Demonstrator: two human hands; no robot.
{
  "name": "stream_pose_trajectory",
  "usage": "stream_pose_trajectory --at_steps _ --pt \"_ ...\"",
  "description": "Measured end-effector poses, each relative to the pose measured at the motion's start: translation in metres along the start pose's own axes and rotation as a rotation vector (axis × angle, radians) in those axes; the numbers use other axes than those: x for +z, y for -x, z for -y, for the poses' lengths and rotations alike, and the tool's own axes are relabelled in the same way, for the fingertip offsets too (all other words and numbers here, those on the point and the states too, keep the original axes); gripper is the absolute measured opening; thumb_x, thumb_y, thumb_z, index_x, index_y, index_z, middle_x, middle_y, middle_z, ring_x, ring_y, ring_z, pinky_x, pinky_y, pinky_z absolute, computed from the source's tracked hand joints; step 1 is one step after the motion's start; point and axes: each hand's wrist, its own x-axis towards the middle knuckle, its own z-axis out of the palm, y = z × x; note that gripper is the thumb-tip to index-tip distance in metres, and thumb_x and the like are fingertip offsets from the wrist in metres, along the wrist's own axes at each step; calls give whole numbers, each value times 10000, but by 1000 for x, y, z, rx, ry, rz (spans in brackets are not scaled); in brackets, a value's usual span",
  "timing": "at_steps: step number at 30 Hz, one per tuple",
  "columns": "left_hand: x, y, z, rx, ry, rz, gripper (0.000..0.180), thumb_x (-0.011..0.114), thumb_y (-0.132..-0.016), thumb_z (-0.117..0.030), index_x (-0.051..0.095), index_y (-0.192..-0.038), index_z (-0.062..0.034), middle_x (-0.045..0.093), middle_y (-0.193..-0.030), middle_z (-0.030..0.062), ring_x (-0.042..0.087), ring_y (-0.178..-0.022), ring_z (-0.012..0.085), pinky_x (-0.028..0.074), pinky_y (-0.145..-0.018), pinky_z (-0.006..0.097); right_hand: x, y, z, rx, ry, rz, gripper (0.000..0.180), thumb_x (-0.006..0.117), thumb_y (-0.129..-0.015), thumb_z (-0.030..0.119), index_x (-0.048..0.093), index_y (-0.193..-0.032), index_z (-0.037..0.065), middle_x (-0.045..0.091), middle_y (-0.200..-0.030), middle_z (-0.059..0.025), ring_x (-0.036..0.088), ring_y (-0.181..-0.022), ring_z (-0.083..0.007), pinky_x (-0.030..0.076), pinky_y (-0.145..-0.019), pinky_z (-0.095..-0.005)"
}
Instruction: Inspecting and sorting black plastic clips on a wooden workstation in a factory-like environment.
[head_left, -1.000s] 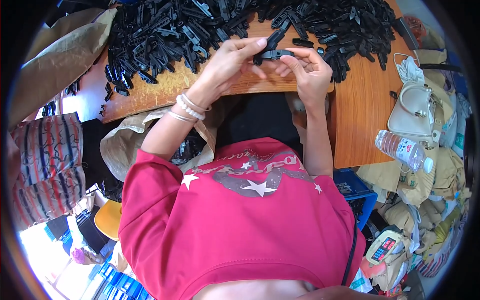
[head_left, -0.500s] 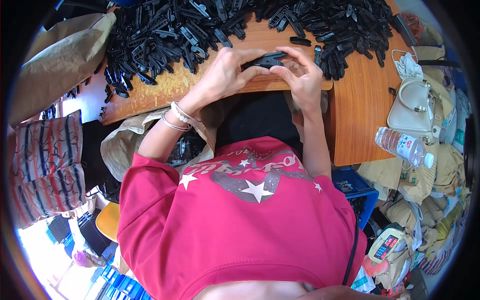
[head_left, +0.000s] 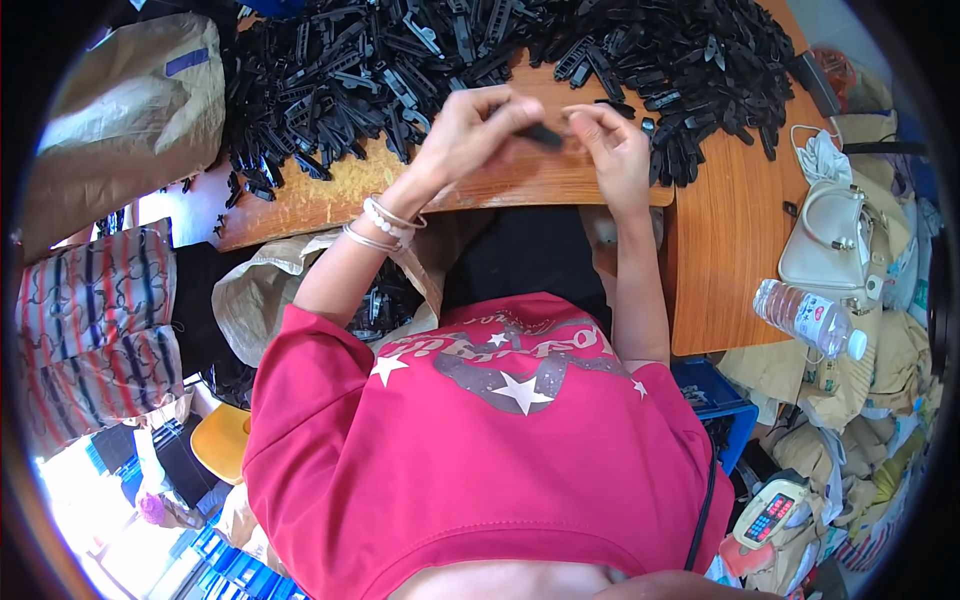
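Looks like we're mid-handling one piece: our left hand (head_left: 478,135) pinches a motion-blurred black part (head_left: 543,135) in its fingers over the bench (head_left: 400,185), and just right of it our right hand (head_left: 612,148) curls its fingers, can't tell around what. Next move probably calls for steady fingertip control.

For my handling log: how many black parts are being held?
1 visible: the black part in the left grip, its free end toward the right grip. Another may be hidden; whether the right grip pinches anything is too blurred to tell.
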Motion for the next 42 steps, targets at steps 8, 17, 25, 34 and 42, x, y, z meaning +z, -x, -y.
stream_pose_trajectory --at_steps 8,17,25,34,42 --pt "-21 -39 25 231 -697 -380 289 668 -795 -259 513 -780 -15 594 -731 131 628 -592 198 478 -469 297 -27 -21 -25 -273 1182 -120 240 677 -724 98 618 -943 19 558 -937 -107 506 -903 -274 396 -778 -374" --pt "-15 -62 46 488 -1362 -381 74 529 -746 -58 532 -775 10 564 -799 172 634 -577 252 498 -454 329 -14 -12 -18 -407 777 -252 169 597 -800 46 578 -962 4 540 -923 -127 546 -772 -264 425 -734 -353" --pt "-22 -59 53 544 -1376 -417 64 515 -751 -62 536 -755 -1 548 -814 149 627 -634 245 496 -465 321 -8 9 -23 -176 360 -142 219 537 -813 -41 592 -1025 -39 579 -949 -140 636 -747 -179 500 -644 -253" --pt "-25 -47 53 541 -1432 -407 53 527 -743 -68 538 -739 -16 525 -805 109 615 -689 205 501 -480 296 0 18 -29 58 201 -15 235 606 -826 56 603 -1040 -41 655 -742 -123 652 -675 -167 498 -603 -251" --pt "-25 -49 54 556 -1426 -411 47 529 -738 -71 541 -739 -25 527 -805 107 616 -690 201 500 -481 292 2 18 -34 104 306 59 256 592 -858 74 588 -1083 -48 661 -849 -119 640 -754 -121 503 -681 -223"
